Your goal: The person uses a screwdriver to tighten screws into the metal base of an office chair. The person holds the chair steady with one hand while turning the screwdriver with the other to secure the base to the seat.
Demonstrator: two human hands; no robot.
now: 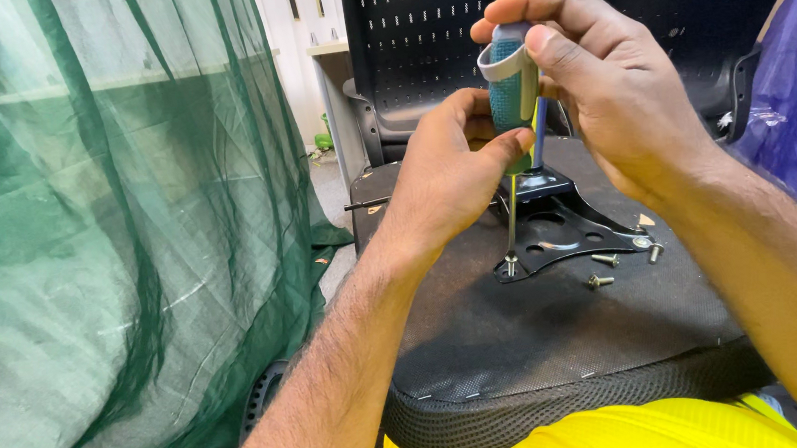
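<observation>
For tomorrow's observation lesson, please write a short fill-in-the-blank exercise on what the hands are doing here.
1. Both hands grip the handle of a ____.
2. Its tip meets a screw in the black metal ____.
3. Loose screws lie on the upturned ____ cushion.

Missing words: screwdriver; plate; seat.

Looks like a workshop or assembly area: black perforated chair backs (pixel 427 42) far, loose screws (pixel 599 281), green mesh netting (pixel 114 227) draped left.
</observation>
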